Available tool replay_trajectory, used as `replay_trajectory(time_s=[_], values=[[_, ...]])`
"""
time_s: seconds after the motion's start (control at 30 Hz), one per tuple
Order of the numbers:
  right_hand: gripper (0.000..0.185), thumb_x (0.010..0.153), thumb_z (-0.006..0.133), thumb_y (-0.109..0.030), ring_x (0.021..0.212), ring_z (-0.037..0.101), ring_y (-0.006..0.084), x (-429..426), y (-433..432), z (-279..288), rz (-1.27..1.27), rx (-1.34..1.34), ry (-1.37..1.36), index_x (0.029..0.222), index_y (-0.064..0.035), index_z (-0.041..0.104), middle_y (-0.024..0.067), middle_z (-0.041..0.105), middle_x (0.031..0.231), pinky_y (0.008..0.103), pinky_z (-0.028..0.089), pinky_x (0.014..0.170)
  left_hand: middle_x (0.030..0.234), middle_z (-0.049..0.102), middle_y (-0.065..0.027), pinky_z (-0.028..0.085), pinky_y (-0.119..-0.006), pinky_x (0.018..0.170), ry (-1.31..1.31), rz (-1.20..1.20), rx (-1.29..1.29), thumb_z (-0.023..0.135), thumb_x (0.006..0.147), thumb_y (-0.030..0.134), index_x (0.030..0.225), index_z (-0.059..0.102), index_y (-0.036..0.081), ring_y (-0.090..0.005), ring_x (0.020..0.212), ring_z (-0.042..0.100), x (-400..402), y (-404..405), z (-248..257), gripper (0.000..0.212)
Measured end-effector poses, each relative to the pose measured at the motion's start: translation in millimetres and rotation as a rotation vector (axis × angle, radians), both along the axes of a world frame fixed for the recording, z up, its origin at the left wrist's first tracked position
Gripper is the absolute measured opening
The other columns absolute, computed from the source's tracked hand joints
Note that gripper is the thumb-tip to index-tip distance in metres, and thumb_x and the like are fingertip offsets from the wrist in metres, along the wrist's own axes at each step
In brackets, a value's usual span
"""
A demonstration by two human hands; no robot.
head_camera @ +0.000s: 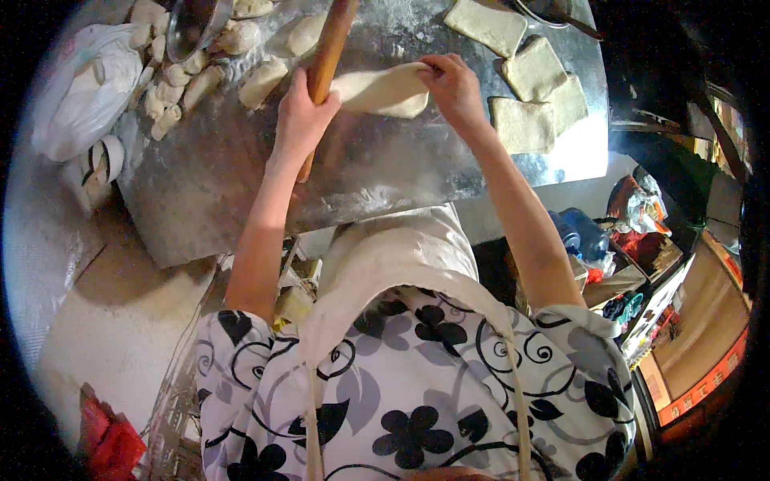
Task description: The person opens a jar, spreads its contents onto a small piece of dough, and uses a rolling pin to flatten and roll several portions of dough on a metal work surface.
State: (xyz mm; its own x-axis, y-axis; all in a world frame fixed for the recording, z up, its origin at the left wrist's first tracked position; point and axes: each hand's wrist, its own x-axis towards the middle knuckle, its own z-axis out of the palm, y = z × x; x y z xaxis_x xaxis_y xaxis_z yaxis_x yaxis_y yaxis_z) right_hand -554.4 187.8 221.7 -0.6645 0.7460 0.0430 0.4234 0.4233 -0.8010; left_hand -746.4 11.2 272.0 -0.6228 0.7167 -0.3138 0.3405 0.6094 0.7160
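A wooden rolling pin [329,51] slants across the metal work surface [385,150], and my left hand [304,114] is closed around it. Beside that hand, a long flattened strip of dough [382,91] stretches to the right. My right hand [454,87] pinches the strip's upper right end between thumb and fingers. The left end of the strip lies at my left thumb; whether the thumb holds it too cannot be told. Left of the rolling pin lies a short dough piece [263,82], with another, rounder dough piece [305,35] above it.
Flat dough squares [534,69] lie at the right, some overlapping. Several small dough lumps [168,93], a metal bowl [195,27] and a plastic bag [90,90] are at the upper left. A round-rimmed vessel [544,9] stands at the top right. Shelves with bottles [580,231] are lower right.
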Motion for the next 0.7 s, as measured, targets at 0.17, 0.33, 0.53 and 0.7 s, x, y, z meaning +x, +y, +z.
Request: replay_trajectory(time_s=[0.17,0.33,0.53,0.7], values=[[0.019,0.087,0.069,-0.018,0.097,0.064,0.0333,53,-44,4,0.149,0.016,-0.119,0.104,-0.0106,0.074,0.0122,0.068,0.101,0.048,0.049,0.092,0.108,0.065,-0.0229,0.053,-0.052,0.08,0.336,-0.408,-0.142,0.071,0.09,0.023,0.13,0.053,0.006,-0.0434,0.096,0.066,11,-87,-21,0.047],[0.029,0.093,0.064,-0.026,0.119,0.058,0.0296,55,-71,16,0.099,0.199,-0.37,0.119,-0.0133,0.068,0.0096,0.064,0.124,0.0511,0.037,0.11,0.124,0.061,-0.0155,0.052,-0.048,0.094,0.461,-0.64,-0.311,0.072,0.089,0.021,0.138,0.052,0.013,-0.0357,0.114,0.061,28,-101,-6,0.054],[0.062,0.095,0.058,-0.051,0.135,0.048,0.0351,-23,-44,-44,-0.02,0.701,-0.475,0.14,-0.0073,0.056,0.0166,0.057,0.14,0.055,0.029,0.118,0.153,0.042,-0.0189,0.035,-0.057,0.113,0.803,-0.491,0.086,0.058,0.098,0.041,0.148,0.046,0.012,-0.0399,0.141,0.038,16,-4,-51,0.059],[0.055,0.093,0.064,-0.042,0.121,0.056,0.0373,-67,-3,-59,-0.102,0.805,-0.232,0.135,-0.0068,0.057,0.0195,0.057,0.136,0.0516,0.043,0.105,0.155,0.04,-0.0191,0.034,-0.057,0.115,0.906,-0.326,0.014,0.048,0.104,0.038,0.149,0.044,0.008,-0.0418,0.14,0.041,-16,35,-71,0.054]])
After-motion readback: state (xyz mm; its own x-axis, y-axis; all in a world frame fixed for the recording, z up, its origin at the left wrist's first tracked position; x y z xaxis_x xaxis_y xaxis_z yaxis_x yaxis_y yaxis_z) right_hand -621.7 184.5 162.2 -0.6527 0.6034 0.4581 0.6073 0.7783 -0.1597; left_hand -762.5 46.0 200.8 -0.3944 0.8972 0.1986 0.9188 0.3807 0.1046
